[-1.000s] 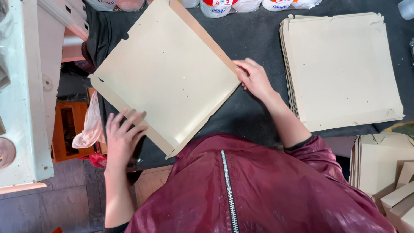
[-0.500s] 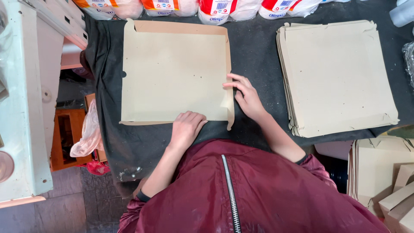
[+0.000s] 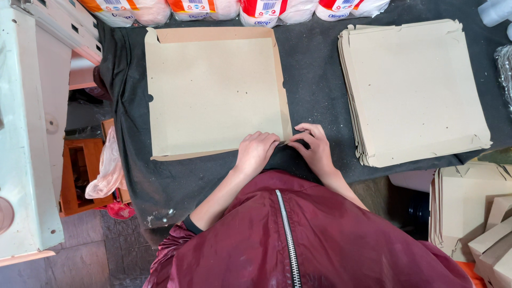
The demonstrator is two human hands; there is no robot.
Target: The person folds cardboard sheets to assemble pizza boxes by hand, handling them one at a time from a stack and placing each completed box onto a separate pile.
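I see a flat cardboard sheet (image 3: 213,90) lying on the dark cloth (image 3: 314,69) that covers the table, square to the table edge, with its far edge close to a row of plastic packages (image 3: 256,10) along the back. Both hands meet at the sheet's near right corner. The left hand (image 3: 256,152) rests knuckles-up on the near edge, fingers curled down onto the cardboard and pressing it. The right hand (image 3: 314,146) sits just beside it, touching the corner, with its fingertips pinched narrowly on what looks like a small flap there; I cannot tell exactly how much cardboard it grips, since the fingers hide the corner. The two hands almost touch each other.

To the right, well apart from the sheet, a stack of similar cardboard sheets (image 3: 416,90) lies on the same cloth, its edges a little uneven. Farther right and lower, off the table, I see folded cardboard boxes (image 3: 480,213) leaning together. On the left stands a pale metal cabinet (image 3: 26,122), and below the table edge an orange wooden crate (image 3: 80,170) with a thin plastic bag (image 3: 106,165) hanging beside it. A maroon zipped jacket (image 3: 298,234) fills the lower part of the view.
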